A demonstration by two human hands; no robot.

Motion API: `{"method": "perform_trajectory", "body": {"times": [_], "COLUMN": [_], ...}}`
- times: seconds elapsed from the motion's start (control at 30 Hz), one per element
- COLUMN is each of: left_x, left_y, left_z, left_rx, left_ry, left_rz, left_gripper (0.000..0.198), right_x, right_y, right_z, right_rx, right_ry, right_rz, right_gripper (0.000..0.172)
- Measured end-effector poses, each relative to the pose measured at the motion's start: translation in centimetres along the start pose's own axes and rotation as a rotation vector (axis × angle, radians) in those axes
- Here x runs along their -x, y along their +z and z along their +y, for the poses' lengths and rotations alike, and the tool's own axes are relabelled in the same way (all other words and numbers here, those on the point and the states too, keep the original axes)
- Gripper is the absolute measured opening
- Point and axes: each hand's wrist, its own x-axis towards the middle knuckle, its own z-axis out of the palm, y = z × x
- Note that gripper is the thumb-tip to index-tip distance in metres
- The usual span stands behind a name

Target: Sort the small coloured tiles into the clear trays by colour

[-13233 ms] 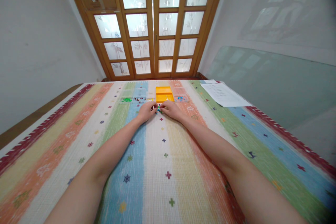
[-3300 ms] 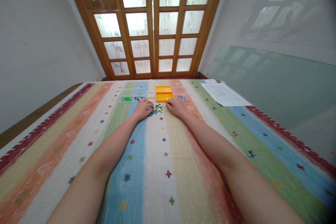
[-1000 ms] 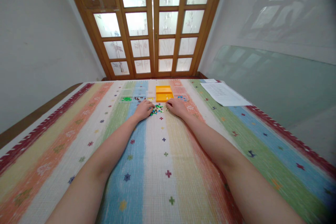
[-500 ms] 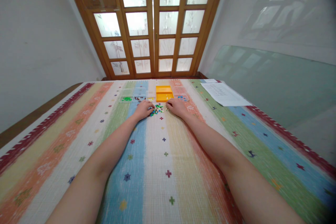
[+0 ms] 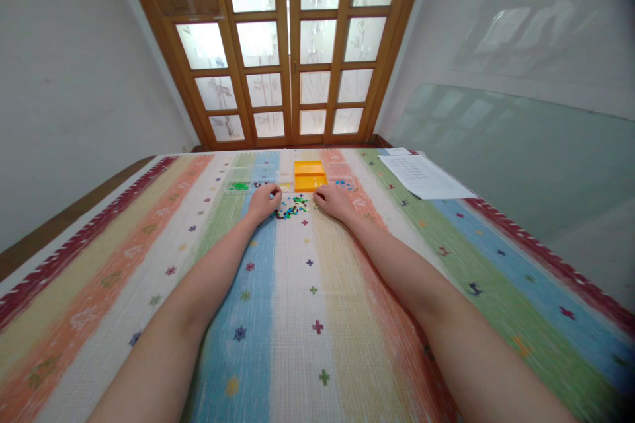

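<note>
A loose pile of small coloured pieces (image 5: 294, 209), green, blue, dark and yellowish, lies on the striped cloth between my hands. My left hand (image 5: 264, 201) is at the pile's left side, thumb and fingers pinched together; whatever they hold is too small to name. At the right edge of the pile rests my right hand (image 5: 329, 198), its fingers curled and closed, their contents hidden. Just behind stands an open yellow box (image 5: 311, 170) with a few pale pieces in its front part. A clear container with green pieces (image 5: 239, 186) and dark pieces is beyond my left hand.
Blue pieces (image 5: 343, 184) sit in another clear container, right of the yellow box. A printed sheet of paper (image 5: 421, 175) lies at the table's far right. The striped tablecloth (image 5: 297, 317) covers the table. Behind it are wood-framed glass doors (image 5: 292, 46).
My left hand has moved left and slightly up, away from the middle of the pile, uncovering more pieces. My right hand has stayed in about the same place.
</note>
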Motion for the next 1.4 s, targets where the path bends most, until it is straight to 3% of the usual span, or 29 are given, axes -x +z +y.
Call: {"method": "perform_trajectory", "body": {"times": [0.3, 0.7, 0.97, 1.2, 1.4], "left_x": [-0.7, -1.0, -1.5, -1.2, -0.9], "left_y": [-1.0, -2.2, -2.1, -2.2, -2.2], "left_z": [-2.4, -5.6, -8.3, -7.8, -7.3], "left_rx": [0.122, 0.388, 0.545, 0.501, 0.395], "left_ry": [-0.278, -0.563, -0.654, -0.650, -0.578], "left_rz": [0.291, 0.506, 0.563, 0.518, 0.456], "left_gripper": [0.022, 0.020, 0.023, 0.051, 0.042], "right_x": [0.0, 0.1, 0.0, 0.0, 0.1], "right_y": [-0.3, -0.2, 0.0, 0.0, 0.1], "right_z": [-0.1, -0.1, 0.0, 0.0, 0.1], "right_rx": [-0.003, -0.027, -0.019, -0.038, -0.066], "right_ry": [0.007, 0.015, 0.015, 0.019, 0.008], "right_rz": [-0.018, -0.017, -0.012, -0.002, 0.030], "right_gripper": [0.031, 0.031, 0.030, 0.028, 0.027]}}
